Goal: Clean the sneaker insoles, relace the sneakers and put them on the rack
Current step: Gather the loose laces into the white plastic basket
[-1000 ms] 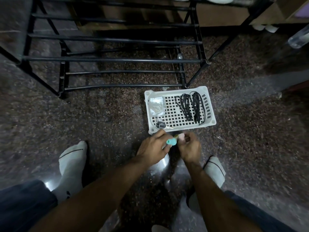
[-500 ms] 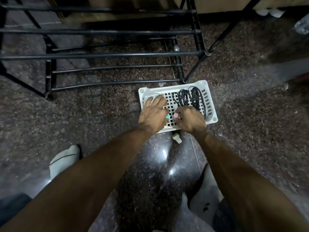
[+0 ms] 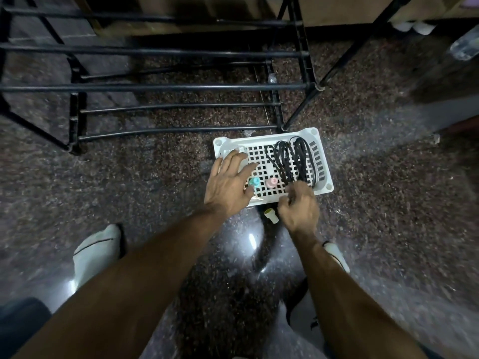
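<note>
A white perforated tray [image 3: 322, 151] sits on the dark speckled floor in front of a black metal shoe rack [image 3: 166, 87]. Coiled black shoelaces [image 3: 293, 161] lie in the tray's right half. A small teal piece [image 3: 254, 182] and a small pink piece [image 3: 272, 183] rest on the tray's grid near its front edge. My left hand [image 3: 228, 182] hovers flat over the tray's left part with fingers spread, holding nothing. My right hand [image 3: 299, 206] is at the tray's front edge with fingers curled beside the laces' near end. No sneakers or insoles are in view.
A small yellowish cap [image 3: 270, 215] lies on the floor just in front of the tray. My two white-socked feet [image 3: 96, 252] rest on the floor on either side. A clear bottle [image 3: 465, 46] lies at the far right.
Both hands moved forward from the floor to the tray. The teal and pink pieces left my hands and now lie on the tray's grid. My left hand opened flat.
</note>
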A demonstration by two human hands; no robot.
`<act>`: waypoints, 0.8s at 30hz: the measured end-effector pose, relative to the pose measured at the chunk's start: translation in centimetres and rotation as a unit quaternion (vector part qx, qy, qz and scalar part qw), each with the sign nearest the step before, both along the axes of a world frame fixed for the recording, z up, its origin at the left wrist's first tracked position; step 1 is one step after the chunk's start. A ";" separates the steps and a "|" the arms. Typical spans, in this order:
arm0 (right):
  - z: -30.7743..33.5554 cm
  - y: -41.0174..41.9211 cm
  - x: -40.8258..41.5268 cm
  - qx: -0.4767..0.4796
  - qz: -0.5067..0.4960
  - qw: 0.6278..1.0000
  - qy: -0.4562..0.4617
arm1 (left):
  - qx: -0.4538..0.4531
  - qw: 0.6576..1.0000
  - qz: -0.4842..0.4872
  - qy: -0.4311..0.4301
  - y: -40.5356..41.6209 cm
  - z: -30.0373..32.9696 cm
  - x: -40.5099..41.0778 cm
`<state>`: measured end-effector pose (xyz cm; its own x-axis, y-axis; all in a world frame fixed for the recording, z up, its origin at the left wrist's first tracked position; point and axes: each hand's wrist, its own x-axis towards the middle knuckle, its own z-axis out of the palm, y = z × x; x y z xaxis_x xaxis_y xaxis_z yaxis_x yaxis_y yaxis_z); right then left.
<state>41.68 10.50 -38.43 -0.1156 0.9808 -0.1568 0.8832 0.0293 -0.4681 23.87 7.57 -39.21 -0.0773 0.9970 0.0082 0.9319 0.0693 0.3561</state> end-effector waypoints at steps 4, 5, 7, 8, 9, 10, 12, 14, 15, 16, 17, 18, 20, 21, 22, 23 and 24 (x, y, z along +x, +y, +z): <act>-2.4 -3.7 1.0 -0.117 -0.075 0.987 -0.076 | 0.039 0.975 0.201 -0.082 -2.7 -0.3 0.5; -3.1 -4.3 1.2 -0.140 -0.062 0.984 -0.093 | 0.015 0.964 0.244 -0.109 -3.1 -0.2 0.6; -4.1 -4.9 1.2 -0.145 -0.024 0.985 -0.088 | -0.066 0.937 0.301 -0.167 -3.4 -0.3 0.8; -4.5 -5.0 1.1 -0.133 -0.016 0.988 -0.077 | -0.107 0.923 0.316 -0.193 -3.4 -0.5 0.8; -4.6 -5.1 1.0 -0.118 -0.017 0.991 -0.066 | -0.140 0.911 0.323 -0.213 -3.4 -0.7 0.7; -4.6 -5.0 0.9 -0.110 -0.023 0.992 -0.057 | -0.162 0.905 0.324 -0.225 -3.3 -0.7 0.6; -4.6 -4.9 1.0 -0.111 -0.024 0.993 -0.039 | -0.174 0.901 0.325 -0.231 -3.2 -0.7 0.5; -4.5 -4.8 1.2 -0.109 -0.024 0.994 -0.005 | -0.167 0.898 0.330 -0.240 -3.1 -0.6 0.4; -4.3 -4.7 1.3 -0.106 -0.032 0.994 0.011 | -0.163 0.895 0.332 -0.249 -3.1 -0.6 0.4; -4.1 -4.5 1.4 -0.097 -0.041 0.994 0.023 | -0.158 0.894 0.330 -0.258 -3.1 -0.8 0.4; -3.8 -4.3 1.5 -0.079 -0.047 0.995 0.031 | -0.155 0.893 0.328 -0.267 -3.1 -1.0 0.4; -3.3 -4.0 1.4 -0.050 -0.046 0.997 0.040 | -0.152 0.892 0.326 -0.273 -3.2 -1.2 0.4; -2.3 -3.2 1.0 0.031 -0.019 0.997 0.067 | -0.152 0.891 0.323 -0.282 -3.3 -1.7 0.4; -1.6 -2.7 0.6 0.066 -0.002 0.995 0.077 | -0.151 0.891 0.321 -0.284 -3.4 -1.9 0.4; -1.0 -1.9 0.2 0.088 0.016 0.993 0.079 | -0.150 0.891 0.319 -0.285 -3.5 -1.9 0.4; -0.7 -1.0 -0.2 0.101 0.037 0.991 0.075 | -0.149 0.892 0.317 -0.285 -3.5 -2.0 0.3; -0.5 0.1 -0.6 0.103 0.060 0.991 0.064 | -0.151 0.892 0.317 -0.285 -3.4 -2.0 0.3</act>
<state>41.04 10.60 -38.92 -0.2390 0.9686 0.0688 0.8012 0.2367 -0.5496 24.15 4.12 -41.21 -0.5315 0.7019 -0.4742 0.3455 0.6907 0.6352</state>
